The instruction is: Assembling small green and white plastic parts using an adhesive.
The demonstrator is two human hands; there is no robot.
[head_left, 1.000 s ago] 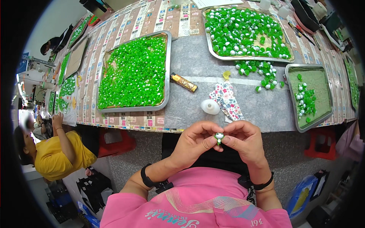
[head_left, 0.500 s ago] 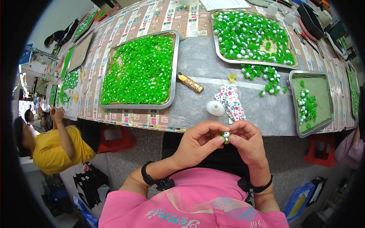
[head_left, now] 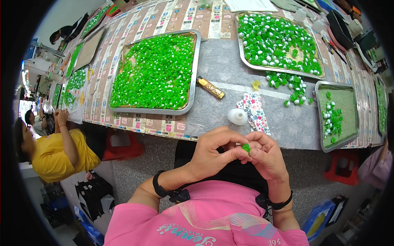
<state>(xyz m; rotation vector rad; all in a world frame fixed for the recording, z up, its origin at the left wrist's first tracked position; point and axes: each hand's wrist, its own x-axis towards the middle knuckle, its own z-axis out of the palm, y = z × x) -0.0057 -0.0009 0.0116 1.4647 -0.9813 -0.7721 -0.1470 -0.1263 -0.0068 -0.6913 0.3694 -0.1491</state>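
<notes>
Close above my lap, my left hand (head_left: 216, 151) and my right hand (head_left: 267, 159) meet fingertip to fingertip. Pinched between their thumbs and fingers is a small green piece (head_left: 246, 147), partly covered by the fingertips. A white squeeze bottle (head_left: 237, 117) lies on the table just beyond my hands, beside a floral cloth sleeve (head_left: 255, 114). Farther right sits a loose heap of green pieces with white eyeball-like balls (head_left: 296, 97). A shallow metal tray (head_left: 356, 123) at the right holds several similar pieces.
A metal tray (head_left: 196, 74) full of green pieces stands at the left, another tray (head_left: 262, 69) at the back right. Between them lie a gold-and-black wrapped stick (head_left: 211, 87) and a yellow scrap (head_left: 256, 85). A person in yellow (head_left: 65, 153) sits at the left.
The small piece has been turned in my fingers: its white ball with black dot showed before, and its green side shows now. The whole view has shifted slightly.
</notes>
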